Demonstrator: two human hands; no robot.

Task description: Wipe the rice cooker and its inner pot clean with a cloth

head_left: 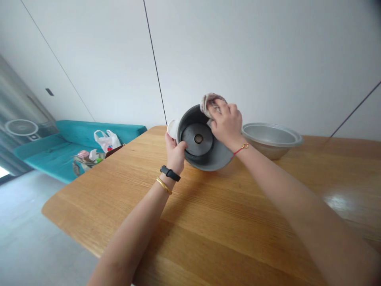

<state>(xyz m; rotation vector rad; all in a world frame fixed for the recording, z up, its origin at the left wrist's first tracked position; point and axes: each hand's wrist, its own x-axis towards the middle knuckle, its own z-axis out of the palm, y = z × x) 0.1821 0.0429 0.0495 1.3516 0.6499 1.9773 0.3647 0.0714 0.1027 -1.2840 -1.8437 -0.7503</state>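
Tilted rice cooker body (205, 162), grey-walled around a dark round heating plate (198, 139), up over the wooden table (119, 202). Left hand (175, 154) gripping its edge; right hand (226, 124) clenching a crumpled cloth (212, 104) against the rim.

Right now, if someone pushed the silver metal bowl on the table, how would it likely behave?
The silver metal bowl is probably light for its size, judging by its thin-looking rim. Its rounded sides suggest it may rock or spin, and it could slide easily on the smooth wooden table.
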